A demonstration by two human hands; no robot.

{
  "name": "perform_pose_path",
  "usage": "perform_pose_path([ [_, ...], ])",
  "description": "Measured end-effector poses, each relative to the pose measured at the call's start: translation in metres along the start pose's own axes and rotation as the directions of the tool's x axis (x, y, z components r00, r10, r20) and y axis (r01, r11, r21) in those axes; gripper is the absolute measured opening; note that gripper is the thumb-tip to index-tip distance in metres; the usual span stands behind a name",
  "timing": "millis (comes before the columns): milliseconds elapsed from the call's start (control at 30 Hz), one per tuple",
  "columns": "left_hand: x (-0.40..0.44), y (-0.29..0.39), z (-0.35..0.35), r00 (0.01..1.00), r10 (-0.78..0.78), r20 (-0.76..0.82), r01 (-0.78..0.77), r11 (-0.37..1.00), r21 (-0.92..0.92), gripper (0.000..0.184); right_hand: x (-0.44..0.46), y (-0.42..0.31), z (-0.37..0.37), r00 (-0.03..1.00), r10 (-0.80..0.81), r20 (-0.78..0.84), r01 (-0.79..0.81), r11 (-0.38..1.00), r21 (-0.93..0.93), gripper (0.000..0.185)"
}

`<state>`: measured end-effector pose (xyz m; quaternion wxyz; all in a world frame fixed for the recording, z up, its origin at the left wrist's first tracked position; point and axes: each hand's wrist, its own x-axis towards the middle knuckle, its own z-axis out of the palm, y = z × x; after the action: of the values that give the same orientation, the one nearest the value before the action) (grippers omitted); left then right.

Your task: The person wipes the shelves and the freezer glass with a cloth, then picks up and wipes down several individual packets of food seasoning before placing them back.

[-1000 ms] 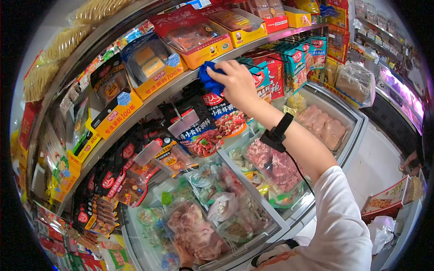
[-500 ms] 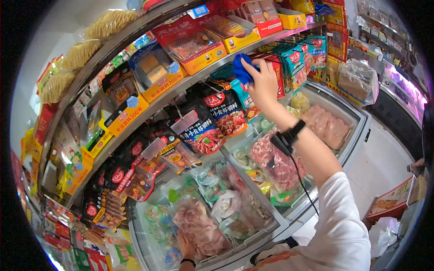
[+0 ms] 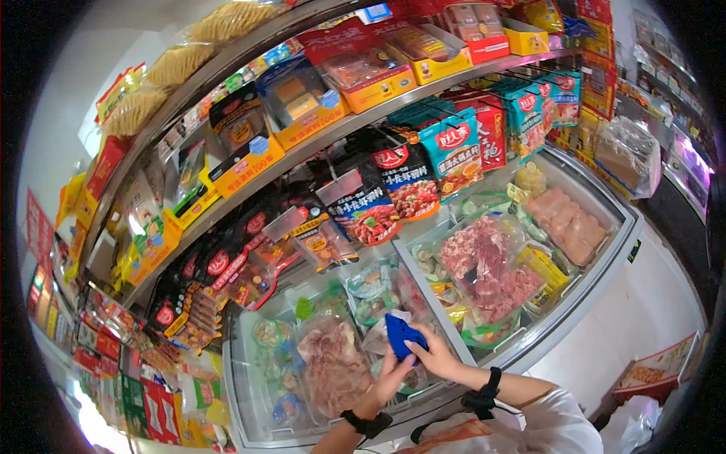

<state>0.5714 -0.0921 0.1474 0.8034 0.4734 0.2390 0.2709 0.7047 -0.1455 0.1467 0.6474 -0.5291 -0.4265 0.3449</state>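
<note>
Freezer (image 3: pixel 626 227) below shelves, left hand (image 3: pixel 389 384) and right hand (image 3: pixel 437 356) gripping blue cloth (image 3: pixel 405 337), apparently folded.

Found topmost yellow noodle bundle in clear wrap (image 3: pixel 234 19) cut off by top edge. Found crumpled blue cloth (image 3: pixel 402 333) partly covered by fingers of right hand (image 3: pixel 435 356). Could not identify blurred small goods (image 3: pixel 656 38) on far-right shelves (image 3: pixel 667 76). Found white fabric sleeve (image 3: pixel 563 424) cropped at bottom.

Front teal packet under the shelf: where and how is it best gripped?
I'd pinch the front teal packet near its bottom, with the hand coming from the front and below: its flat printed face looks outward, and the shelf sits above its top.
</note>
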Motion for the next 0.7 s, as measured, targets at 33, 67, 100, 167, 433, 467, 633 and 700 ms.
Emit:
perform_pose_path([
  [33,0.002,-0.003,0.005,0.998,-0.003,-0.060,0.019,0.960,0.279,0.061,-0.001,-0.001,-0.005,1.000,-0.002,0.020,0.002,1.000,0.001,0.041],
  [67,0.004,-0.002,0.008,0.997,0.010,-0.074,0.010,0.961,0.275,0.061,-0.003,-0.004,-0.016,0.988,-0.153,-0.019,0.145,0.966,-0.214,0.041],
  [100,0.003,-0.001,0.012,0.996,0.027,-0.085,-0.006,0.969,0.248,0.059,-0.005,-0.012,-0.028,0.951,-0.307,-0.023,0.270,0.866,-0.421,0.041],
  [167,-0.002,0.001,0.015,0.993,0.049,-0.107,-0.024,0.975,0.221,0.056,-0.011,-0.018,-0.062,0.960,-0.280,-0.024,0.234,0.844,-0.483,0.041],
  [433,-0.043,-0.014,-0.128,0.593,0.694,-0.408,0.066,0.462,0.884,0.067,-0.094,0.078,-0.220,0.851,-0.318,-0.418,-0.207,0.528,-0.824,0.048],
  [467,-0.059,-0.008,-0.134,0.503,0.753,-0.425,0.247,0.346,0.905,0.066,-0.103,0.077,-0.228,0.818,-0.293,-0.495,-0.329,0.468,-0.820,0.049],
  [633,-0.120,-0.074,-0.196,0.633,0.662,-0.401,0.604,-0.098,0.791,0.058,-0.120,0.114,-0.245,0.746,-0.252,-0.616,-0.451,0.489,-0.746,0.051],
  [700,-0.111,-0.105,-0.175,0.714,0.667,-0.213,0.447,-0.199,0.872,0.053,-0.117,0.117,-0.236,0.755,-0.159,-0.636,-0.532,0.419,-0.736,0.051],
])
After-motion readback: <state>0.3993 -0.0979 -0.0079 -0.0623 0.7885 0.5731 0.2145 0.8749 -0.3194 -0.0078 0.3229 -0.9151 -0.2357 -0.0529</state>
